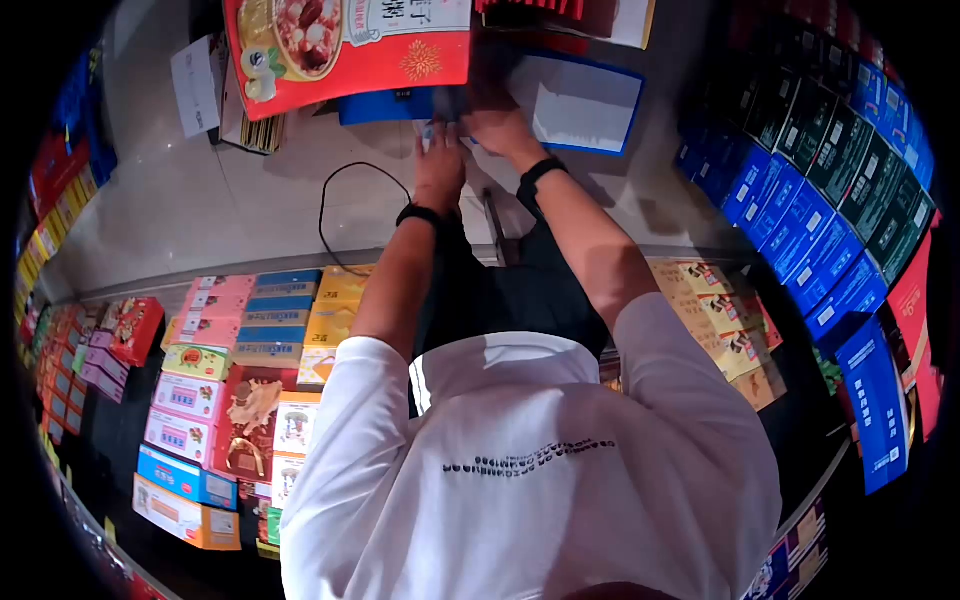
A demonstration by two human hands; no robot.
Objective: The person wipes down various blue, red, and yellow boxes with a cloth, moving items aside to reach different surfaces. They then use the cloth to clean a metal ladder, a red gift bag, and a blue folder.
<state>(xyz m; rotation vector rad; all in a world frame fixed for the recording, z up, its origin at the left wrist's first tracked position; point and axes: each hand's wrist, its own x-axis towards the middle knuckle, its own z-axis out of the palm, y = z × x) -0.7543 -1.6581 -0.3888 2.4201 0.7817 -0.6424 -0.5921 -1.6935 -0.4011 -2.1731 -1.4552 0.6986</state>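
My left hand [440, 168] reaches forward, fingers together at the near edge of a flat blue piece [385, 108]. A small teal spot shows at its fingertips; what they grip, if anything, is too small to make out. Just to the right, my right hand [497, 125] bends inward, close to the left one. Its fingers are dark and smeared, so their hold is hidden. A large red box [420, 62] with a picture of a bowl of food covers part of the blue piece. A blue-edged panel with a pale inside [580, 105] lies beyond my right hand.
A thin black cable [322, 205] loops on the tiled floor. Stacked colourful boxes [185, 430] stand behind on the left, blue and dark green cartons [800, 220] on the right. A white sheet [195, 88] and a bundle of cards [250, 132] sit at upper left.
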